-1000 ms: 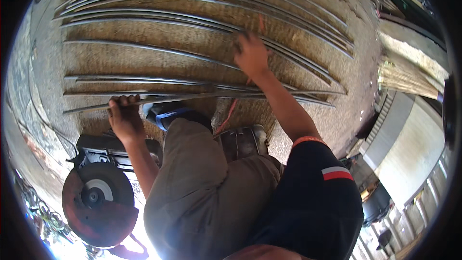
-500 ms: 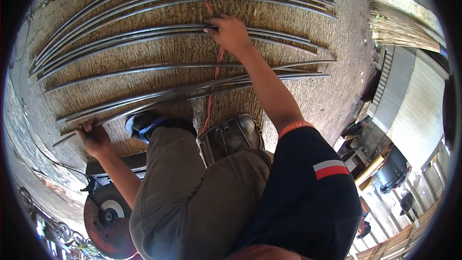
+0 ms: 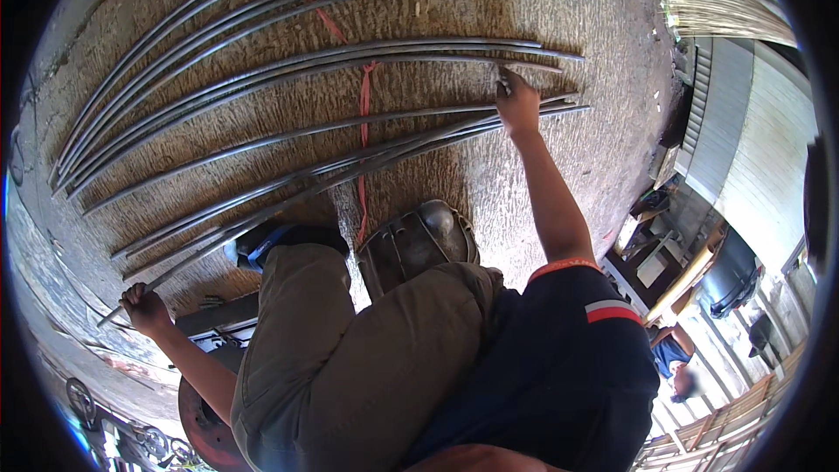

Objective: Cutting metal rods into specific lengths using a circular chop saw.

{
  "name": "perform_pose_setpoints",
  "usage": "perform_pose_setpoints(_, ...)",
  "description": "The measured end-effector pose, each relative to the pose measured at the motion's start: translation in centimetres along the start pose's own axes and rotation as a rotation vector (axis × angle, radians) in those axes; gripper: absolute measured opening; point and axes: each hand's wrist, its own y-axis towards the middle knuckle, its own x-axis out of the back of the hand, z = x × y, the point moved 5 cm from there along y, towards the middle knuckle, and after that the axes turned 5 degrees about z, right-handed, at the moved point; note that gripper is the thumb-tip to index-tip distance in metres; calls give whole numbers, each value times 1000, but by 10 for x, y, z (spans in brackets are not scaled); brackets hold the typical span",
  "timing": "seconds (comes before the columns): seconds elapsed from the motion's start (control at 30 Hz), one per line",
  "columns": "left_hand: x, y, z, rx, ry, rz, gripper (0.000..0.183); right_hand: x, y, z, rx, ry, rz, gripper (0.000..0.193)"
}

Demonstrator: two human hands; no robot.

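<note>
My left hand [image 3: 144,308] is closed around the near-left end of a metal rod [image 3: 179,269], whose tip sticks out past my fist. This rod slants up and right, over several other grey rods [image 3: 262,185] laid side by side. My right hand [image 3: 520,109] is at the right part of the rods, fingers curled together between two groups; whether a rod is in its grip is hidden. More rods [image 3: 288,61] lie farther off, roughly parallel. A pink-red strip [image 3: 363,157] runs across the ground beneath them.
Beside my left forearm sits a cut-off saw with a reddish guard [image 3: 205,419]. A blue-and-black shoe [image 3: 284,240] and a dark, ribbed metallic object [image 3: 419,240] are before my knees. At right are a stick broom [image 3: 721,0], a pale panel [image 3: 760,149] and another person [image 3: 673,354].
My left hand has moved left and nearer, drawing the rod out with it. My right hand has moved right, from the middle of a rod group toward the rods' right ends. The view has shifted.
</note>
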Motion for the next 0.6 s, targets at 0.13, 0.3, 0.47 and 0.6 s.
perform_pose_setpoints(0.13,-2,-7,-1,-11,43,-45,37,14,8,-12,61,-60,-352,29)
perform_pose_setpoints(0.3,-14,-14,4,-31,134,-204,37,29,27,-13,230,-285,-298,25)
perform_pose_setpoints(0.47,-24,-16,3,-48,96,-159,36,39,43,-11,419,-135,-288,24)
perform_pose_setpoints(0.6,-29,-15,7,-62,109,-200,37,42,58,-14,402,-187,-228,27)
